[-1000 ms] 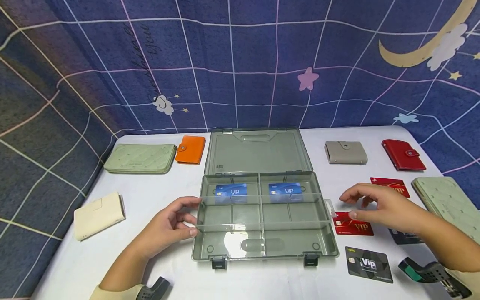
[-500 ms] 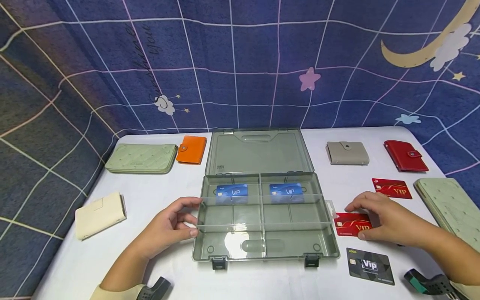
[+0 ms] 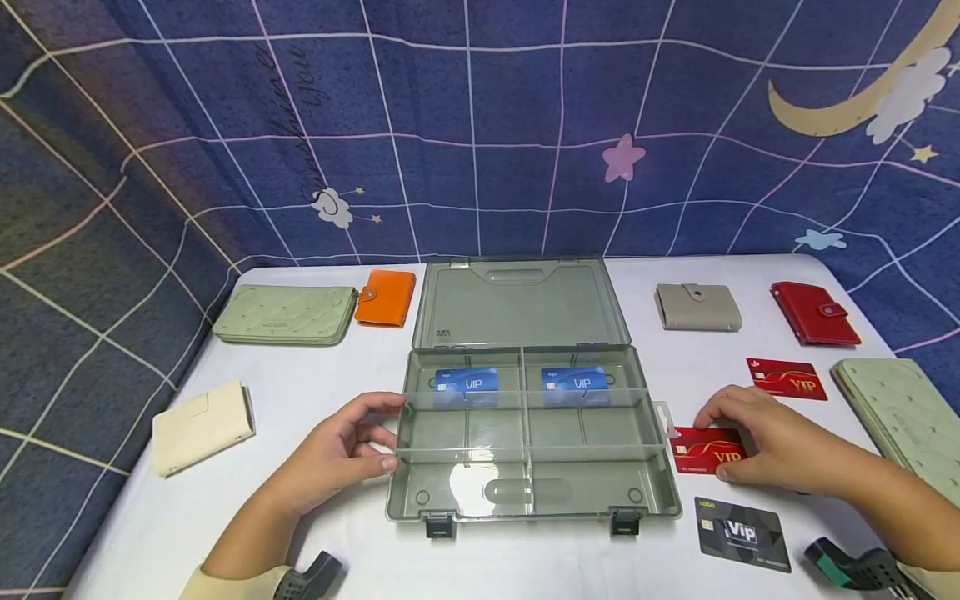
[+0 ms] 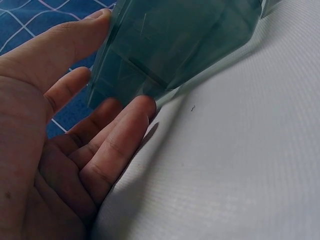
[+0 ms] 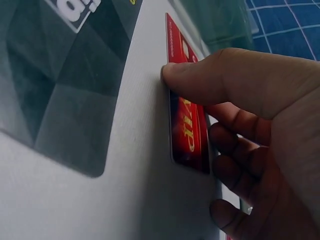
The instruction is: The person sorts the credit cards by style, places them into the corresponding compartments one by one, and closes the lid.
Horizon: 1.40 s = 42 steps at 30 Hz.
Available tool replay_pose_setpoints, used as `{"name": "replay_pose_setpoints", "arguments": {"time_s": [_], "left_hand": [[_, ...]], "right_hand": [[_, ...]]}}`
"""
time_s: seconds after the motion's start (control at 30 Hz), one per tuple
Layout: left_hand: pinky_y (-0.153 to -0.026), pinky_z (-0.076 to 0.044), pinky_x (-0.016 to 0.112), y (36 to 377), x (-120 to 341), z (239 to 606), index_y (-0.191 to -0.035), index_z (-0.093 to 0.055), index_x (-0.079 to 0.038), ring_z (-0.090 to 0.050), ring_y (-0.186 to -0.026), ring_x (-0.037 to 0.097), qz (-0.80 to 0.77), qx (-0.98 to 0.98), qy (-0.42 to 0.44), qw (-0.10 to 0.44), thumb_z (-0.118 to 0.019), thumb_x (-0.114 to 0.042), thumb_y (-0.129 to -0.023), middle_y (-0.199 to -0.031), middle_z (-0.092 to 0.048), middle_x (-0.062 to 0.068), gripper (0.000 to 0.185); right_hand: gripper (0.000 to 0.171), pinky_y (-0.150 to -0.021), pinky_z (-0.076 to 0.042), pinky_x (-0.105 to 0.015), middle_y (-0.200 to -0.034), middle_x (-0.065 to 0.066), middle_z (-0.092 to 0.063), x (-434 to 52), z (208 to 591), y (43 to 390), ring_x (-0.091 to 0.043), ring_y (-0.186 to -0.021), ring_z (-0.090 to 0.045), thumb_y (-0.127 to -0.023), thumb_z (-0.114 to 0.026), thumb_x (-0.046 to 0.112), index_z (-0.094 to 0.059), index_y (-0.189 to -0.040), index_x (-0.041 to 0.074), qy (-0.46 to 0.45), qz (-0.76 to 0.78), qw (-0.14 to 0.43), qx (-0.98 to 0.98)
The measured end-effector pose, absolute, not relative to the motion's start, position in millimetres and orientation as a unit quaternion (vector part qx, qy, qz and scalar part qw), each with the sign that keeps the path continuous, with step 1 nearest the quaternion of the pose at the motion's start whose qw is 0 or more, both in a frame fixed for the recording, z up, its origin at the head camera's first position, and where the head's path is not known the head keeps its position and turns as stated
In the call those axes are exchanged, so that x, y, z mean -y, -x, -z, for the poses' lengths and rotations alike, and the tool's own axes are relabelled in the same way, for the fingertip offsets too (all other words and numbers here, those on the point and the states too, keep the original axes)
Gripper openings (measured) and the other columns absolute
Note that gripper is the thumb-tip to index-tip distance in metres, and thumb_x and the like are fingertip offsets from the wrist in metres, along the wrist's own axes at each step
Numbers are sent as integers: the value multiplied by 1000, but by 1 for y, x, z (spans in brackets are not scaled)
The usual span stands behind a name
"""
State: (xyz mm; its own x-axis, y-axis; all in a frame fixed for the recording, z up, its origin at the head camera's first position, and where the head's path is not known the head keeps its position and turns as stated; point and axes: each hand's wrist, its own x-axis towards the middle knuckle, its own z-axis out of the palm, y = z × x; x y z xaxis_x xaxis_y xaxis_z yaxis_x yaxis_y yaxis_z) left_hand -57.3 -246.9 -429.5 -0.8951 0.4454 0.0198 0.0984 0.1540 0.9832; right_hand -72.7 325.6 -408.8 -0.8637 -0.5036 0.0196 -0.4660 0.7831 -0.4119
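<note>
In the head view a clear grey compartment box point(image 3: 461, 482) lies with its lid point(image 3: 517, 304) folded back. Two blue VIP cards point(image 3: 466, 387) point(image 3: 576, 387) lie in its back compartments, one in each. At the box's left wall my left hand point(image 3: 333, 454) rests with thumb and fingertips touching the outside, as the left wrist view also shows. My right hand point(image 3: 772, 442) pinches a red VIP card point(image 5: 187, 120) by its two long edges, just right of the box. In front of that hand lies a black VIP card point(image 3: 741, 533); another red VIP card point(image 3: 787, 379) lies behind it.
Wallets surround the box: light green point(image 3: 285, 314), orange point(image 3: 386, 298) and cream point(image 3: 202, 427) on the left; grey point(image 3: 697, 307), red point(image 3: 815, 312) and a second light green wallet point(image 3: 903, 421) on the right. Patterned blue cloth point(image 3: 525, 125) hangs behind the table.
My right hand has come down onto the nearer red VIP card, and its thumb and fingers now hold the card's edges. The left hand stays at the box wall.
</note>
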Motion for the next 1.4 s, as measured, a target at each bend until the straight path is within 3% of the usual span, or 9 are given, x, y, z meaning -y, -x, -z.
{"name": "replay_pose_setpoints", "arguments": {"time_s": [0.1,0.23,0.5,0.67,0.87,1.07,1.4], "left_hand": [[-80,-62,29,57,247,430,-150,-50,-2,-70,-103,18,-625,-746,-182,139,-82,6,-88,-146,-52,20,70],[-80,-62,29,57,247,430,-150,-50,-2,-70,-103,18,-626,-746,-182,138,-82,6,-88,-145,-53,20,70],[-80,-62,29,57,247,430,-150,-50,-1,-70,-103,19,-624,-747,-185,136,-82,6,-88,-144,-52,22,71],[-80,-62,29,57,246,429,-150,-50,-1,-70,-103,18,-623,-749,-180,138,-83,5,-87,-144,-53,22,71],[-80,-62,29,57,246,429,-150,-50,-1,-70,-103,17,-623,-749,-179,138,-83,5,-87,-143,-53,20,71],[-80,-62,29,57,247,430,-150,-51,-2,-70,-103,18,-622,-750,-178,137,-83,6,-87,-143,-53,22,71],[-81,-63,30,57,247,429,-150,-51,-3,-70,-103,19,-617,-756,-175,136,-83,4,-87,-143,-54,22,71]], "right_hand": [[58,-95,-54,-43,-114,13,-62,-321,405,74,-14,-107,-55,-63,-102,24,-69,-111,29,231,200,83,-949],[59,-94,-54,-48,-113,11,-63,-317,403,74,-16,-106,-55,-62,-101,24,-69,-112,27,224,197,95,-950],[59,-89,-54,-38,-106,14,-60,-313,402,75,-12,-100,-53,-60,-100,23,-67,-108,26,223,195,99,-950],[59,-85,-54,-31,-102,13,-61,-313,401,76,-12,-96,-54,-62,-99,20,-63,-110,23,215,217,133,-943],[51,-78,-52,-26,-99,11,-64,-318,397,81,-8,-91,-57,-75,-95,15,-61,-111,20,227,263,173,-922],[34,-69,-48,-24,-90,11,-60,-324,393,90,-5,-83,-56,-88,-83,4,-60,-108,20,255,290,185,-904],[22,-67,-46,-26,-94,9,-60,-332,377,104,-6,-85,-55,-98,-70,0,-65,-111,16,270,299,230,-886]]}}
